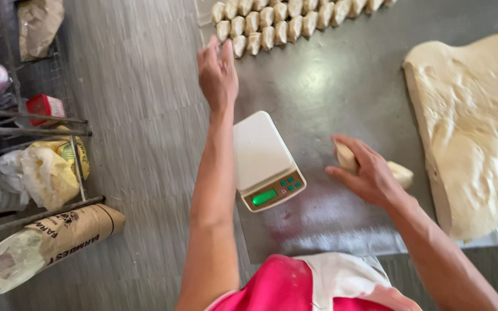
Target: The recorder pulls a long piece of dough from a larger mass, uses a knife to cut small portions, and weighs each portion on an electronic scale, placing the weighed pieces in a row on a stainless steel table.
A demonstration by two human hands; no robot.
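Right hand: the right hand is down on the steel table, fingers curled over a small dough piece and holding it against the surface.
Left hand: the left hand is up in the air, open and holding nothing, fingers loosely spread, near the rows of cut dough portions.
Scale: the white digital scale sits between the two arms, its platform bare.
Key relation: the held piece lies just right of the scale, long axis running left to right; the right hand is far nearer to it.
Big slab: the large dough sheet lies just right of that hand.
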